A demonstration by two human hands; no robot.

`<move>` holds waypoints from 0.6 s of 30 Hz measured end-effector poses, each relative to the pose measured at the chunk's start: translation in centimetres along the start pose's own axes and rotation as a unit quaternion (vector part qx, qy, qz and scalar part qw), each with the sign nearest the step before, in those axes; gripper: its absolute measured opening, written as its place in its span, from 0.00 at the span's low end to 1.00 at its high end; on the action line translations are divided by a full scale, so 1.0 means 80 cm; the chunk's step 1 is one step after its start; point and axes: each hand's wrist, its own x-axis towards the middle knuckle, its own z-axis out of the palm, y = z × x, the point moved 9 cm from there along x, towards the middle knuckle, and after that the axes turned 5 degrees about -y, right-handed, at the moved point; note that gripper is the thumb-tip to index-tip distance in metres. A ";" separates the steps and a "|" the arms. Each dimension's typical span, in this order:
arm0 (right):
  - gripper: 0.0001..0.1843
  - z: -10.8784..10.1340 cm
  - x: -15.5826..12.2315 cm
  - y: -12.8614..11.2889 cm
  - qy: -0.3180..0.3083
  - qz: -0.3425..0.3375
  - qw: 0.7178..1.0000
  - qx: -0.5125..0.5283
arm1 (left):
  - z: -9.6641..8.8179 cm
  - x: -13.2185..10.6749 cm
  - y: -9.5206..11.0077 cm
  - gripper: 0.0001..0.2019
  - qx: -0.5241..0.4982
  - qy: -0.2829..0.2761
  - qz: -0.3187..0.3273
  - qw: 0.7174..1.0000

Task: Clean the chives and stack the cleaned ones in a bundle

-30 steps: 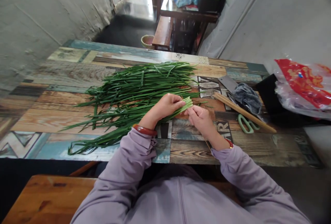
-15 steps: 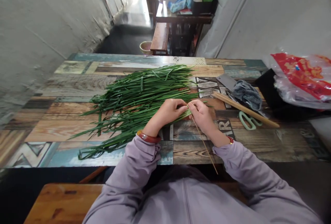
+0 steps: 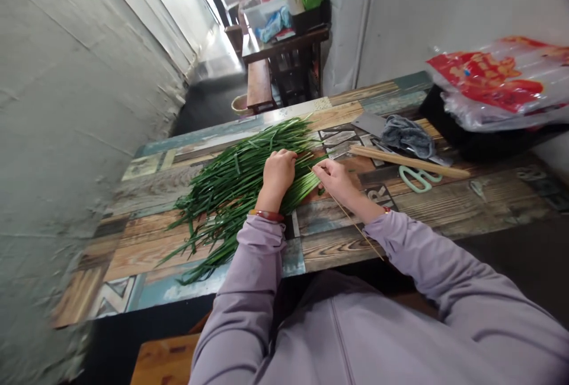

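A big pile of long green chive leaves (image 3: 231,183) lies across the patterned wooden table (image 3: 444,213). My left hand (image 3: 278,172) is closed over a small bunch of chives near their pale cut ends. My right hand (image 3: 333,180) pinches a thin bamboo skewer (image 3: 351,219), whose tip is at the bunch's ends and whose tail slants back toward my sleeve. Both wrists wear reddish bangles.
To the right lie a bundle of skewers (image 3: 409,161), green-handled scissors (image 3: 415,177), a cleaver (image 3: 368,124) under a grey cloth (image 3: 406,136), and a red-printed plastic bag (image 3: 498,83) on a black box. A bench and cluttered table stand beyond; a wall runs along the left.
The view has swung and tilted left. My left hand slid up onto the chive pile, and my right hand still holds the skewer at the bunch's cut ends.
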 end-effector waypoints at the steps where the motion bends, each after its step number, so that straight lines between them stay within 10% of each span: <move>1: 0.20 0.000 0.000 -0.001 -0.001 -0.002 1.000 -0.005 | 0.004 0.002 0.000 0.16 0.014 -0.010 -0.001 1.000; 18: 0.18 0.001 -0.008 -0.019 -0.009 -0.015 1.000 -0.018 | -0.026 -0.035 -0.013 0.03 -0.118 0.089 0.008 0.989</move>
